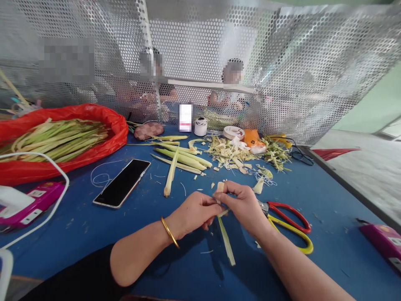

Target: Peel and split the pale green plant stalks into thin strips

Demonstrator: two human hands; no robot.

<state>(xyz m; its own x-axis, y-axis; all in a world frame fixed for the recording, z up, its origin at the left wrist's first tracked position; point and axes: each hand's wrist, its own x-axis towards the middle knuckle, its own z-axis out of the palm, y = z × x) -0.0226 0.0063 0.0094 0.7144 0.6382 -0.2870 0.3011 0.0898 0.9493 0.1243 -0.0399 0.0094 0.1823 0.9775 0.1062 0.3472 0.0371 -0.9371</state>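
My left hand [193, 212] and my right hand [243, 205] meet at the middle of the blue table, fingertips pinched around a narrow pale-green leaf strip [226, 242]. The strip's long tail hangs down towards me, and a pale end pokes up by my right fingers. Exactly how the strip folds between the fingers is hidden. Scissors [310, 246] with one red and one yellow handle lie just right of my right hand, their blades partly covered by it. Beyond my hands lie several long green leaf sheaths [184, 161], one of them [171, 177] set apart at an angle.
A red bag [120, 125] of long green leaves [62, 138] sits left. A phone [122, 184], purple power strips [37, 205] and a white cable [59, 167] lie around. Leaf scraps [227, 152] pile up behind, near a thread spool [200, 126]. A perforated metal screen [194, 50] stands at the back, people beyond it.
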